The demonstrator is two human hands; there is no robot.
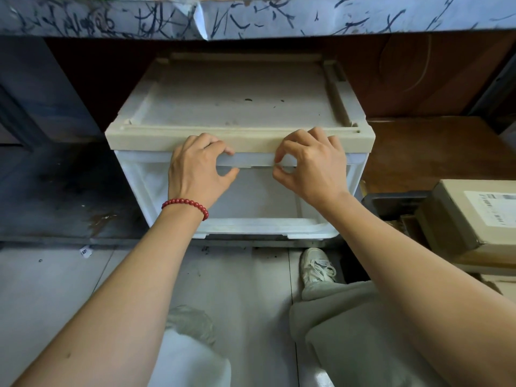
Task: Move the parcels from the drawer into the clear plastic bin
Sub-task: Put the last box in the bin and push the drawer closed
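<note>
A white plastic drawer unit [240,107] with a beige top stands on the floor under a table. Its translucent drawer front [257,196] is shut against the frame, and nothing inside shows through. My left hand [198,169] grips the drawer handle lip [251,160] at the left, fingers curled over its top edge. My right hand [310,163] grips the same lip at the right, fingers hooked behind it and thumb below. A cardboard parcel [472,216] with a white label lies at the right. No clear bin is in view.
The table edge [251,18], covered in scribbled paper, overhangs the unit. More cardboard boxes [491,263] are stacked at the right beside a dark crate [391,205]. My knees and a white shoe [317,266] are on the grey floor just before the drawer.
</note>
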